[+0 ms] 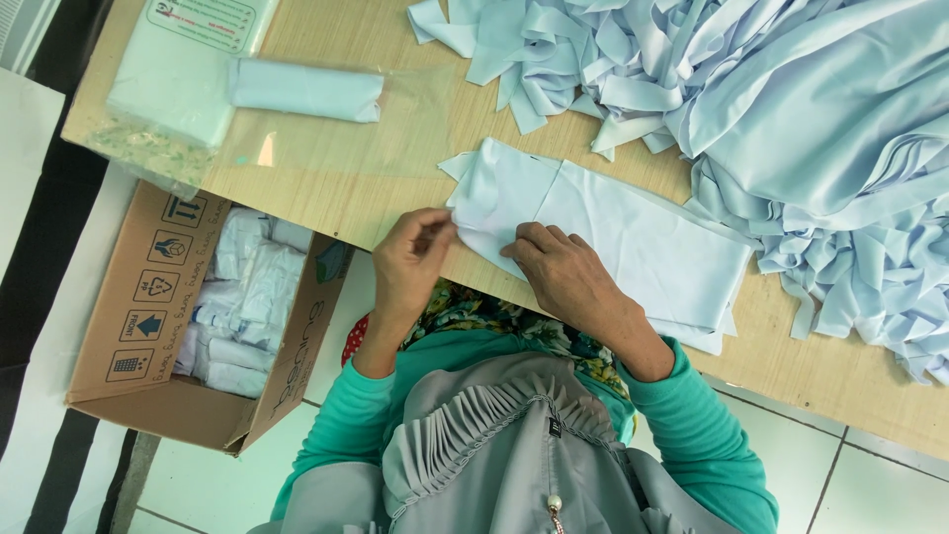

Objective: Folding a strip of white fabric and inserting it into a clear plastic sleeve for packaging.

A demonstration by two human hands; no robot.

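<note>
A folded piece of pale blue cloth [613, 232] is spread flat at the near edge of the light wooden table [336, 168]. Its near left corner is pinched between thumb and fingers of the left hand [413, 259]. The right hand [561, 272] is laid on the cloth just beside it, fingers bent and pressed down, though whether a fold is gripped beneath cannot be told. A large heap of pale blue fabric [811, 119] is piled at the far right. A brown cardboard box [148, 307] of wrapped bundles is set on the floor at left.
</note>
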